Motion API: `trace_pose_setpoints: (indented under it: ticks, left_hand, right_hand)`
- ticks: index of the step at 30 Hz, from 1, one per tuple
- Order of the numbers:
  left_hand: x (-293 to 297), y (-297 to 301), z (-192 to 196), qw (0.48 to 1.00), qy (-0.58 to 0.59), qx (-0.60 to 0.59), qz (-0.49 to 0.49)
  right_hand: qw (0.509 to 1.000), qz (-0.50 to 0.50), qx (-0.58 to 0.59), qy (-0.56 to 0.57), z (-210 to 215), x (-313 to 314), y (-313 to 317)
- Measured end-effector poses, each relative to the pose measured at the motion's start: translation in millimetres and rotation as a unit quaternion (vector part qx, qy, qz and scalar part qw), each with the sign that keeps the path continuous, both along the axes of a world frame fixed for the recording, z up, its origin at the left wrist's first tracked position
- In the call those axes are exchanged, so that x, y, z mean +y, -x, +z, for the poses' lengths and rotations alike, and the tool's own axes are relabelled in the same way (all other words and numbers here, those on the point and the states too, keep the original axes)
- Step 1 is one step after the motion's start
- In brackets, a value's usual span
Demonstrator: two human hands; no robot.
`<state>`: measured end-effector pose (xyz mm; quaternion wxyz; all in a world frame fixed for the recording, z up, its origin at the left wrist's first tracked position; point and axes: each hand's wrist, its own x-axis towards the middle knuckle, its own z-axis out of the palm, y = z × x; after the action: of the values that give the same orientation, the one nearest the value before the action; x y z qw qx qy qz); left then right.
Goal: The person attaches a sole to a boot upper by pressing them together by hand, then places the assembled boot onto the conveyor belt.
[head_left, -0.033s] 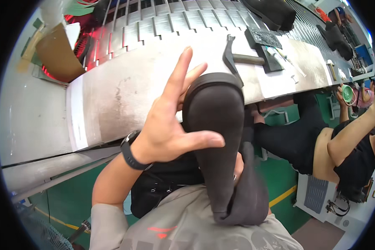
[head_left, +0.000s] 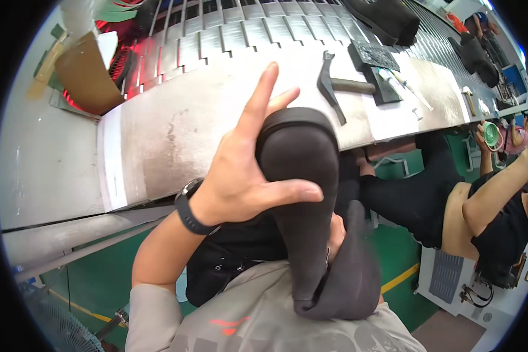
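A dark boot is held up in front of my chest, its toe towards the bench. Its soft shaft folds back against my shirt. My left hand, with a black band on the wrist, lies along the boot's left side. The fingers are stretched out and apart, and the thumb reaches across the upper. Behind the boot, my right hand shows only in part between foot and shaft, its fingers curled against the boot. Beyond the toe, a hammer lies on the bench by a black block.
The pale bench runs across in front, with a slatted metal conveyor behind it. Another dark boot lies at the far side. Brushes or pens lie near the block. A co-worker sits close on my right.
The boot has shifted slightly left relative to the bench, uncovering more of the hammer head. My left thumb extends a little farther across the upper. The view has moved slightly.
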<state>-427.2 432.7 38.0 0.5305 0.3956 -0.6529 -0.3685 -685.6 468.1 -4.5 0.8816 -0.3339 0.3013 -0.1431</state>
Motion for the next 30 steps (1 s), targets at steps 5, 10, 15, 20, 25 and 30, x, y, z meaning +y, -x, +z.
trace_pose_setpoints:
  ticks: [5,10,15,20,25,30]
  left_hand:
    - [-7,1,-5,0.998,0.06,-0.01,0.017]
    - [-4,-13,3,0.992,0.072,-0.099,0.005]
    - [-10,-24,31,0.96,0.183,-0.211,0.006]
    - [-17,-27,94,0.997,-0.047,-0.05,0.025]
    - [-50,-51,94,0.979,0.008,-0.173,0.106]
    - [-56,-57,41,0.922,0.032,-0.279,0.267]
  right_hand:
    - [0.998,-0.031,0.014,0.045,-4,3,3]
    - [0.995,-0.041,0.017,0.091,-15,-1,-8]
    - [0.963,-0.116,0.052,0.239,-4,-16,-16]
    - [0.8,-0.327,0.178,0.47,-11,-63,-63]
    - [0.587,-0.317,0.216,0.713,4,-93,-135]
    - [0.624,-0.056,0.303,0.718,56,-101,-116]
